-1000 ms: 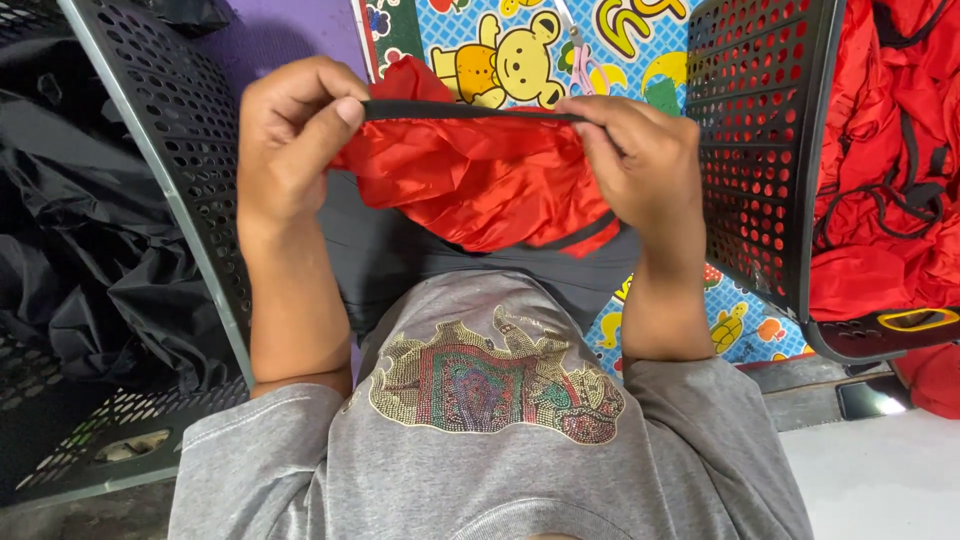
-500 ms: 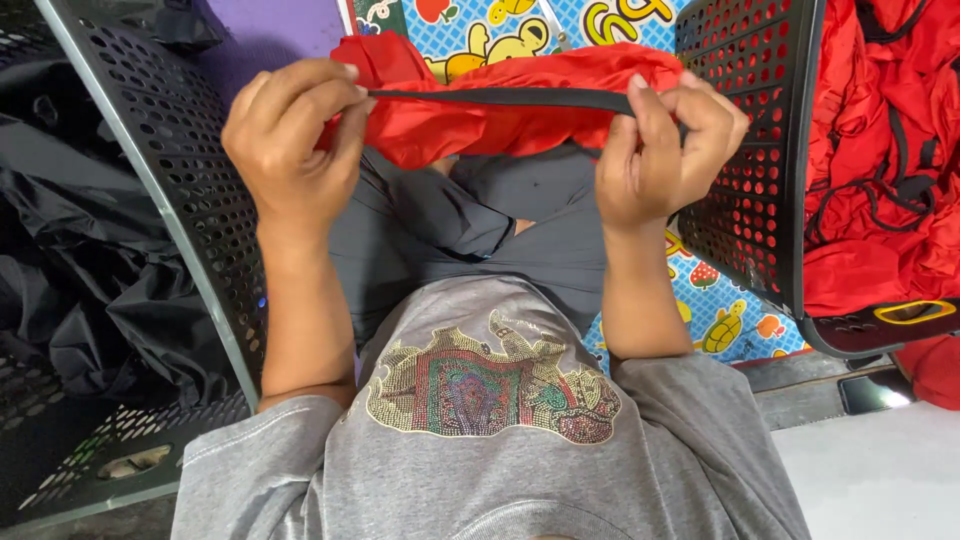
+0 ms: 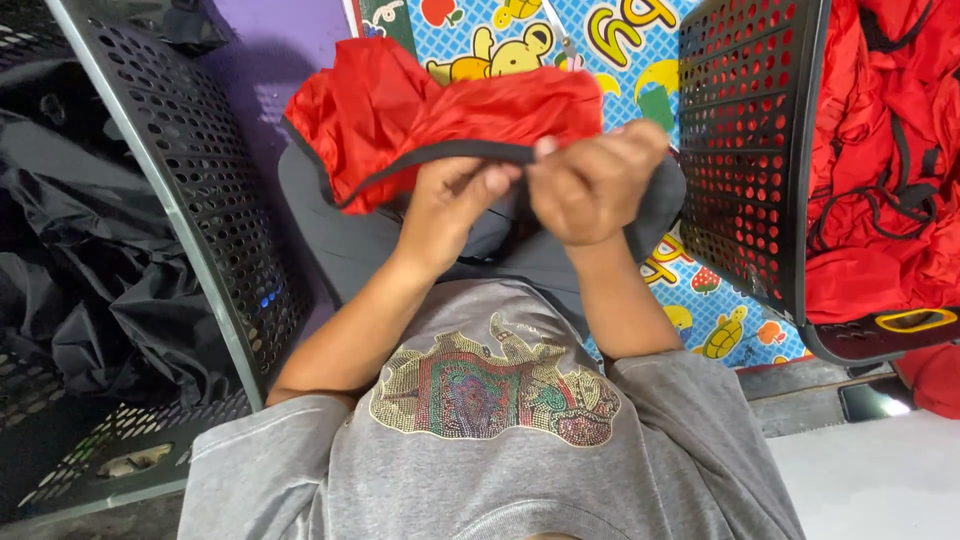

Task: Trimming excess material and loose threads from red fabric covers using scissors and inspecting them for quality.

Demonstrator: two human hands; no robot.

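A red fabric piece (image 3: 400, 120) with a black elastic band (image 3: 440, 158) along its edge is held up over my lap. My left hand (image 3: 455, 205) pinches the band near its middle, fingers closed on it. My right hand (image 3: 595, 185) sits right against the left one, fingers curled and gripping the same band and cloth. The red cloth bunches above both hands and droops to the left. Below them are my grey trousers and grey shirt with a beaded picture (image 3: 495, 390).
A black perforated plastic crate (image 3: 190, 190) full of black fabric (image 3: 70, 250) stands at the left. Another black crate (image 3: 745, 150) holding red fabric (image 3: 890, 150) stands at the right. A colourful cartoon mat (image 3: 600, 40) lies under my legs.
My hands, held wide apart along the stretched band, have come together at the middle. The red cloth now bunches and hangs to the left.
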